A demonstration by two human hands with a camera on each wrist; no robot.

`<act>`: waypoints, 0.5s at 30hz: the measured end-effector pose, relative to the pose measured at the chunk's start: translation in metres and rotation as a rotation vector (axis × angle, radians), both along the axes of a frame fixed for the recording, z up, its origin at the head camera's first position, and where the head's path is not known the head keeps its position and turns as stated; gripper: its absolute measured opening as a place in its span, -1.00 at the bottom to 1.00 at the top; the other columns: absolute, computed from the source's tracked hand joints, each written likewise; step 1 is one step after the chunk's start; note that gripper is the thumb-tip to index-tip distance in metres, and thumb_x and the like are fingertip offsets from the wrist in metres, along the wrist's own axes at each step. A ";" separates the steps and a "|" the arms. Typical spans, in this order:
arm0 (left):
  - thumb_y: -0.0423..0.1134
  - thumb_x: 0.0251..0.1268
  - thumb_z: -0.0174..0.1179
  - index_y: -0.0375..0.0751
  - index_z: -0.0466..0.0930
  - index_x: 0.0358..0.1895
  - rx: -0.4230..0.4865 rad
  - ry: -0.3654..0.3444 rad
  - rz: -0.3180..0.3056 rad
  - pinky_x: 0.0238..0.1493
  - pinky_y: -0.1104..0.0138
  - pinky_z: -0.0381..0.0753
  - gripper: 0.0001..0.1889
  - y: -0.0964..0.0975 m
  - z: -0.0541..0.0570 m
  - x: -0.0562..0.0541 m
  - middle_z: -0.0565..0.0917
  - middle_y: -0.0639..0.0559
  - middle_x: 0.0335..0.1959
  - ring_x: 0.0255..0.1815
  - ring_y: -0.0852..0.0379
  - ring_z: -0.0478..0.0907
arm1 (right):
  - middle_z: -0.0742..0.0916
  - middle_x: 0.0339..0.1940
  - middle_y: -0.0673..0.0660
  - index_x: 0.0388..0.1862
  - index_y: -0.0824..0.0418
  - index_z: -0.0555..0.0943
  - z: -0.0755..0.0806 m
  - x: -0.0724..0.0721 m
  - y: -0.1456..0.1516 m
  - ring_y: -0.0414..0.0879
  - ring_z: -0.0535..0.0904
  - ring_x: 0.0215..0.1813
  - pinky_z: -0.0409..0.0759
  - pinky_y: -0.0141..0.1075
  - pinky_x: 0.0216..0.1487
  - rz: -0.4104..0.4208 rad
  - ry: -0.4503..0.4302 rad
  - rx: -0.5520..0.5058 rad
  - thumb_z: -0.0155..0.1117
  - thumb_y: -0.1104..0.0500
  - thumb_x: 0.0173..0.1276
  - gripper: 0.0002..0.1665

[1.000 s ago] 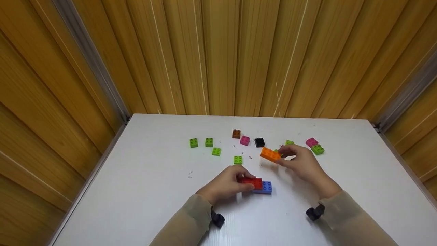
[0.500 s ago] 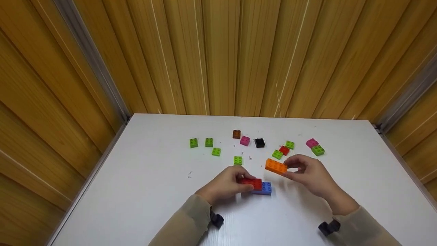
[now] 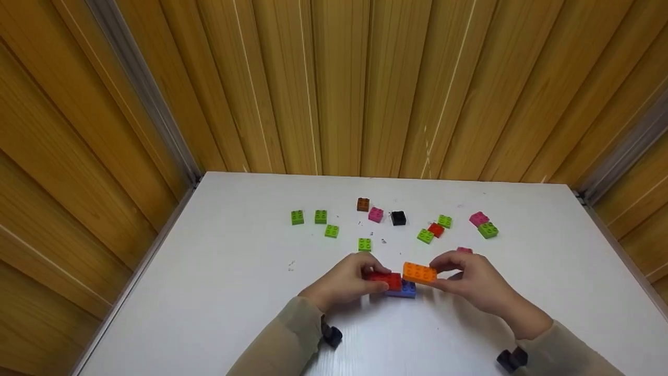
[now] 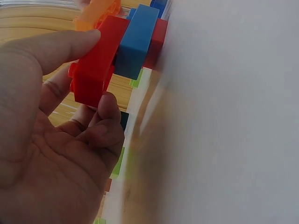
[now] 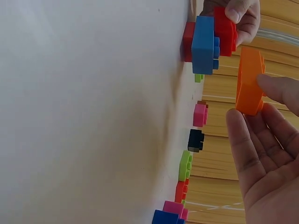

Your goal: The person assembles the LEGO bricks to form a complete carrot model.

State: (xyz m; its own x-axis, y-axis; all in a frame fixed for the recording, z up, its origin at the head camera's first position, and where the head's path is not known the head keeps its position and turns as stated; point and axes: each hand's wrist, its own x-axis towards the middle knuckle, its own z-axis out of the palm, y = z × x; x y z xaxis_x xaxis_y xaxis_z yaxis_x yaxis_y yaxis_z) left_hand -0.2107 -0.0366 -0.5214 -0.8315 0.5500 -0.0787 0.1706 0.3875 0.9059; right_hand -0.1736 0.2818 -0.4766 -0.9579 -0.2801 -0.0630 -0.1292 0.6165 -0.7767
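My left hand [image 3: 344, 280] grips a red brick [image 3: 387, 281] at the top of a small stack, thumb and fingers on its sides. That brick sits partly over a blue brick [image 3: 402, 290], whose studs show on the right. Beneath the blue one, the right wrist view shows another red brick [image 5: 188, 41], at the table surface. My right hand [image 3: 472, 275] pinches an orange eight-stud brick [image 3: 419, 272] at its right end. In the right wrist view the orange brick is raised, apart from the stack and level with or just above its top.
Loose small bricks lie across the white table [image 3: 229, 313]: several green ones [image 3: 331, 231], a brown [image 3: 363, 204], a black [image 3: 398, 218], pinks [image 3: 375, 214] and a small red [image 3: 436, 230]. A dark blue brick [image 5: 165, 217] shows low in the right wrist view. Panelled walls [image 3: 339, 89] enclose the table.
My right hand has brought the orange brick toward the person and close to the stack, uncovering the small green and red bricks behind. My left hand stays where it was on the stack.
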 end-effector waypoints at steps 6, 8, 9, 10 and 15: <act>-0.12 0.48 0.56 0.13 0.89 0.11 0.007 0.002 -0.014 0.25 0.30 0.63 -0.78 0.000 0.001 -0.001 0.75 0.19 0.06 0.05 0.18 0.59 | 0.87 0.20 0.15 0.21 0.16 0.80 -0.007 0.003 0.001 0.11 0.81 0.27 0.85 -0.29 0.18 0.029 -0.045 -0.011 0.66 0.09 0.47 -0.60; -0.13 0.48 0.56 0.12 0.89 0.11 0.009 0.005 -0.016 0.25 0.30 0.63 -0.78 0.000 0.001 -0.001 0.75 0.19 0.06 0.06 0.19 0.59 | 0.87 0.21 0.16 0.22 0.17 0.80 -0.008 0.004 0.001 0.11 0.82 0.28 0.85 -0.27 0.19 0.035 -0.056 -0.017 0.65 0.11 0.47 -0.60; -0.13 0.47 0.56 0.12 0.89 0.11 0.008 0.006 -0.015 0.26 0.30 0.63 -0.78 0.000 0.001 -0.001 0.75 0.18 0.06 0.06 0.19 0.59 | 0.87 0.22 0.17 0.22 0.18 0.79 -0.009 0.004 0.000 0.12 0.82 0.28 0.86 -0.25 0.20 0.039 -0.059 -0.021 0.65 0.13 0.47 -0.60; -0.13 0.47 0.56 0.12 0.89 0.11 0.006 0.008 -0.014 0.26 0.30 0.63 -0.78 0.000 0.001 -0.001 0.75 0.18 0.06 0.06 0.19 0.59 | 0.87 0.23 0.18 0.23 0.17 0.79 -0.010 0.004 0.000 0.12 0.82 0.28 0.86 -0.23 0.21 0.040 -0.064 -0.024 0.65 0.14 0.47 -0.59; -0.11 0.48 0.56 0.14 0.89 0.12 -0.009 0.008 -0.009 0.29 0.29 0.63 -0.77 0.000 0.001 -0.002 0.75 0.20 0.06 0.08 0.18 0.59 | 0.84 0.26 0.19 0.23 0.14 0.79 -0.013 0.004 -0.003 0.14 0.83 0.29 0.84 -0.20 0.26 0.058 -0.055 -0.049 0.64 0.17 0.47 -0.61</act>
State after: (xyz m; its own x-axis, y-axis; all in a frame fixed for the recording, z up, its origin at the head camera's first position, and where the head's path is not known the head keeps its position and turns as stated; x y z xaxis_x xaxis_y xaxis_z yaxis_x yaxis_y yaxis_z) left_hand -0.2122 -0.0363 -0.5207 -0.8270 0.5569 -0.0772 0.1814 0.3943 0.9009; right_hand -0.1694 0.2790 -0.4897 -0.9353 -0.3394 -0.0999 -0.1200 0.5701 -0.8128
